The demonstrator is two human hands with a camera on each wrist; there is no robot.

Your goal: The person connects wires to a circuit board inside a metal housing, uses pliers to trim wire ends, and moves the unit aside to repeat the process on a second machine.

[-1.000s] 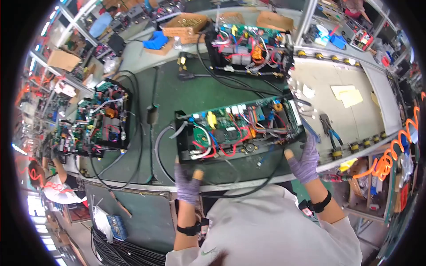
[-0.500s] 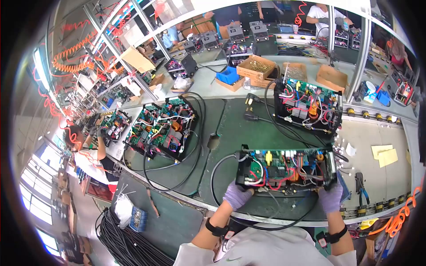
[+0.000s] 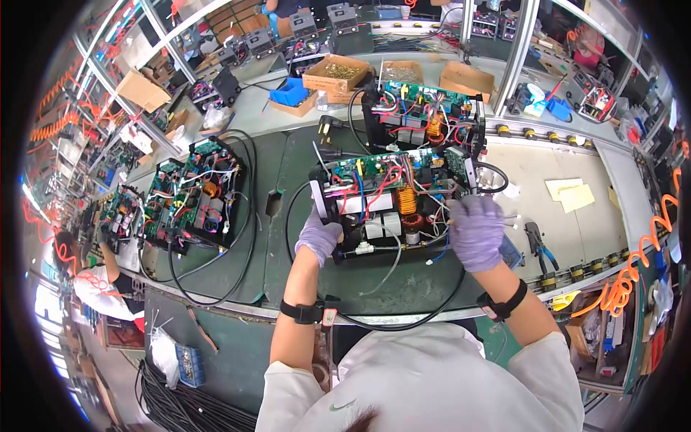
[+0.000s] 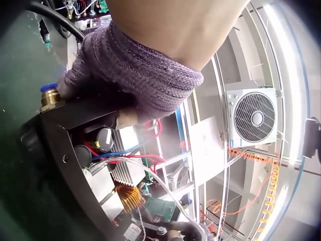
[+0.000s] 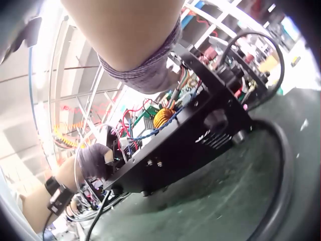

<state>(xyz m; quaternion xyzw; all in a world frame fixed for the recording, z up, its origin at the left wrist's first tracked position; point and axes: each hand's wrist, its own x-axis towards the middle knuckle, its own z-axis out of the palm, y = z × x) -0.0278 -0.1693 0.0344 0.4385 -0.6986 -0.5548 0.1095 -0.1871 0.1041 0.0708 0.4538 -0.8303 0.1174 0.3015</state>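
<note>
- Unit (image 3: 394,222) is by the surface's (image 3: 417,284) near edge.
- Left hand (image 3: 319,237) clamps its left end; right hand (image 3: 478,234) at the other, grip unclear.
- Probably heavy, stiff; best held by frame (image 4: 77,175) ends, sparing fragile wires (image 4: 120,152).

Green-topped bench (image 3: 410,299) under the fingers of the left hand (image 3: 318,237) and right hand (image 3: 476,234). Between the fingers, a wired chassis (image 3: 381,222), contact with the bench unclear. Beyond them, another open chassis (image 3: 425,129) and a black plug (image 3: 330,122). Left of the left fingers, more wired units (image 3: 191,198) with looped black cables (image 3: 253,183). Right of the right fingers, on a pale section (image 3: 590,234), blue-handled pliers (image 3: 538,245) and yellow papers (image 3: 574,198).
</note>
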